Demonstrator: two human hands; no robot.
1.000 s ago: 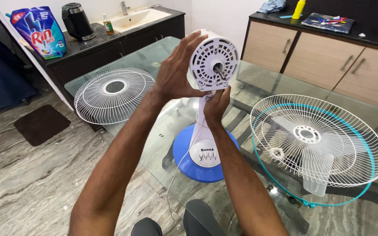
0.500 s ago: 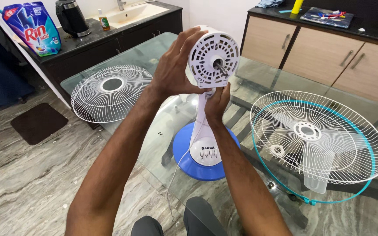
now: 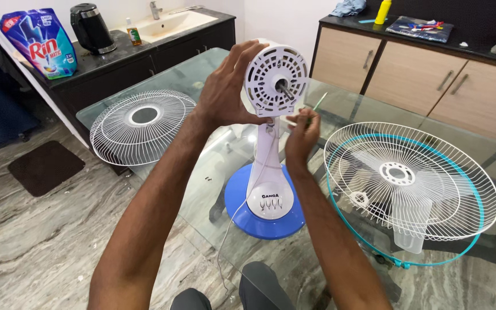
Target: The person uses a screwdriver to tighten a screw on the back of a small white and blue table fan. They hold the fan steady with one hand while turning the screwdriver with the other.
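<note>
Single head-worn view, looking steeply down and forward, close over a glass table (image 3: 202, 166) (no second view)

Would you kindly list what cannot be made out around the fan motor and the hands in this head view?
- Back of the fan motor housing: hidden by the left hand.
- Thin tool in the right hand: too small to identify; its tip is unclear.
- Transparent blade: hard to trace beneath the wire guard.
</note>
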